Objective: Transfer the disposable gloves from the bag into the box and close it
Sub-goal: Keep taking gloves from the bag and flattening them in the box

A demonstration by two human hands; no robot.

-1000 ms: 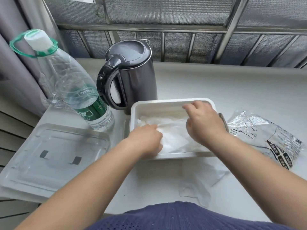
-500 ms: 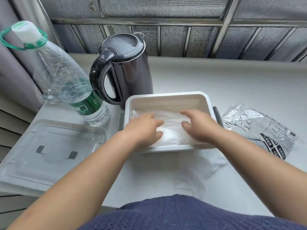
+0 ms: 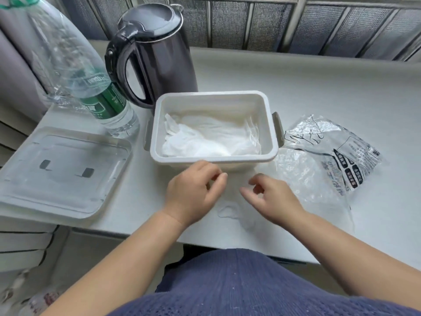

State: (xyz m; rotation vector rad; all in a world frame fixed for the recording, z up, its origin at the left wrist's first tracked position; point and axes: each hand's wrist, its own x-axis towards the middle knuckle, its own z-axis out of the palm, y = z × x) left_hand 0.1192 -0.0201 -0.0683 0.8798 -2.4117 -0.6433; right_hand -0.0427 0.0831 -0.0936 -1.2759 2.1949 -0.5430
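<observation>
Clear lid is laid flat at the left edge of the worktop, partly overhanging that edge. Plastic water bottle with a green label is seen just behind it, leaning left, and a dark kettle is stood near the back, handle turned to the left. White box is set mid-worktop, uncovered, just in front of the kettle; crumpled translucent gloves are heaped inside it, below the rim. Left hand is held just in front of the box's front wall, fingers curled, thumb tip brought close to the forefinger. One loose glove, thin and see-through, is spread on the worktop between the two hands, near the front edge. Right hand is held near the left one, fingers curled, thumb and forefinger stretched leftward. Whether the film is pinched by either hand cannot be told. Printed bag is left crumpled right of the box, touching the side handle.
</observation>
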